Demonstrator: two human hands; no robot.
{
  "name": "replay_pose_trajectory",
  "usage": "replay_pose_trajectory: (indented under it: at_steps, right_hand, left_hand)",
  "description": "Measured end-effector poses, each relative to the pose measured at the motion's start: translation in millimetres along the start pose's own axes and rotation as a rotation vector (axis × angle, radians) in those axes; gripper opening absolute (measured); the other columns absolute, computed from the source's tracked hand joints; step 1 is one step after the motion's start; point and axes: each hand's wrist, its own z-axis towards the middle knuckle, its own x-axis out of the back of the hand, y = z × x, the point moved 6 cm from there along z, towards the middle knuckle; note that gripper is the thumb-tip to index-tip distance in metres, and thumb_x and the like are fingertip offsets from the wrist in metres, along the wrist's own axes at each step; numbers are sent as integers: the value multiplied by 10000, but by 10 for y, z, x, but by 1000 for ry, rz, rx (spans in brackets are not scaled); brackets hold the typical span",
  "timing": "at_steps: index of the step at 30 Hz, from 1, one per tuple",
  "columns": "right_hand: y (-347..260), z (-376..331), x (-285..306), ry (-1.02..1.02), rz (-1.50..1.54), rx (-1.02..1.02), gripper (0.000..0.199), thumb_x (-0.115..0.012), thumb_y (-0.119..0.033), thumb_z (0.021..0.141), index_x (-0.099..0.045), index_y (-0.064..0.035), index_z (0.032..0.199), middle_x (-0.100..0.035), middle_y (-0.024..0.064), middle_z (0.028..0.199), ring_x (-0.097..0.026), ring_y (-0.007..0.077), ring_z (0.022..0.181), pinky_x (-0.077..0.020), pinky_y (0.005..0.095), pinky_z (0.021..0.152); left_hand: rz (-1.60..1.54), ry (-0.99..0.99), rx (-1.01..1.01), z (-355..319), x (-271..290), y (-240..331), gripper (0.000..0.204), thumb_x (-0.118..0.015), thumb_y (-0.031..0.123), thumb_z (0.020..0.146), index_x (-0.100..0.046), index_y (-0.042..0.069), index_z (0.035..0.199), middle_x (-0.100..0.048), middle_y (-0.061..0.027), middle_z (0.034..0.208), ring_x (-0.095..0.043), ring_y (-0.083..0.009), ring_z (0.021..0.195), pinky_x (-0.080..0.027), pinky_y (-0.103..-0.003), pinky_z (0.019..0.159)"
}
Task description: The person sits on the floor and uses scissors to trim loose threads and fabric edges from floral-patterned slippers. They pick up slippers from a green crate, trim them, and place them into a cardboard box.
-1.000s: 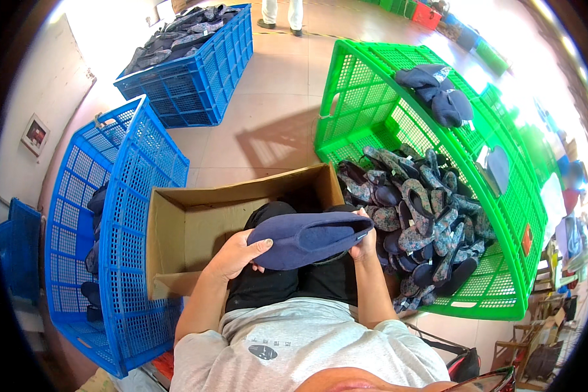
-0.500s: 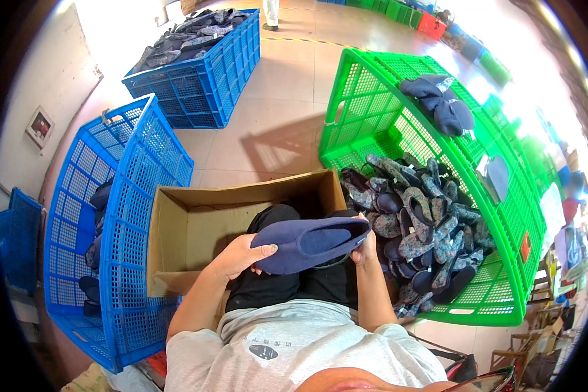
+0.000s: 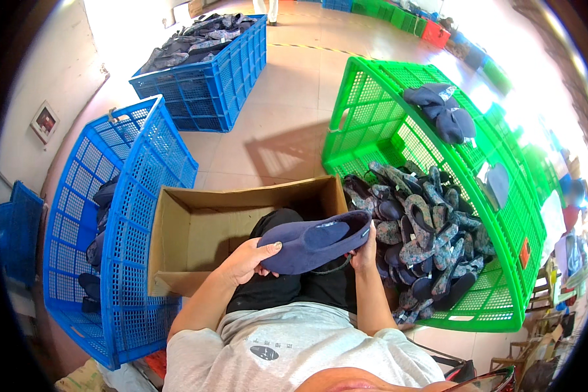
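Note:
A navy blue slip-on shoe (image 3: pixel 287 253) is held above my lap, its opening tilted away from me and its toe to the left. My left hand (image 3: pixel 243 261) grips the toe end, thumb on top and fingers underneath. At the heel end my right hand (image 3: pixel 365 251) is closed around the edge. Part of a dark loop shows beneath the shoe near my right hand; I cannot make out what it is. Just beyond my lap lies an open cardboard box (image 3: pixel 170 228). Many patterned and dark shoes (image 3: pixel 431 228) are heaped close to my right hand.
The heap lies in a tipped green mesh crate (image 3: pixel 366 104), with dark shoes (image 3: pixel 443 111) on its upper side. To the left stands a blue crate (image 3: pixel 134 261) with dark shoes inside. A full blue crate (image 3: pixel 222 85) is farther off. A person's legs (image 3: pixel 268 10) show at the back.
The shoe has tilted, its opening turning away from me and more of its side showing. Both hands still hold it, and my left hand has shifted slightly right. The view has shifted a little.

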Motion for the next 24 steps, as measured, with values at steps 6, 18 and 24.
replay_pose_trajectory:
  at_steps: [6,18,24]
  right_hand:
    - [69,203,396,26,145,103,361,-499,-498,992,-591,-150,962,-629,-11,774,-447,92,422,-315,209,334]
    - [50,159,203,215,198,69,409,-436,-505,1002,-637,-188,840,-630,-31,702,-418,97,380,-289,214,316]
    - [66,184,293,214,145,90,413,-437,-496,1003,-641,-164,867,-627,-19,693,-406,101,374,-290,218,320]
  left_hand:
    - [-218,-48,3,101,-110,-178,406,-702,393,905,-619,28,1061,-681,-93,854,-642,-188,640,-436,-227,488]
    - [-67,-59,3,61,-199,-155,435,-686,438,904,-609,52,1090,-675,-66,862,-624,-150,645,-424,-224,507]
    - [-163,-109,-54,31,-257,-114,432,-710,411,889,-608,52,1105,-677,-75,879,-623,-157,648,-430,-232,514]
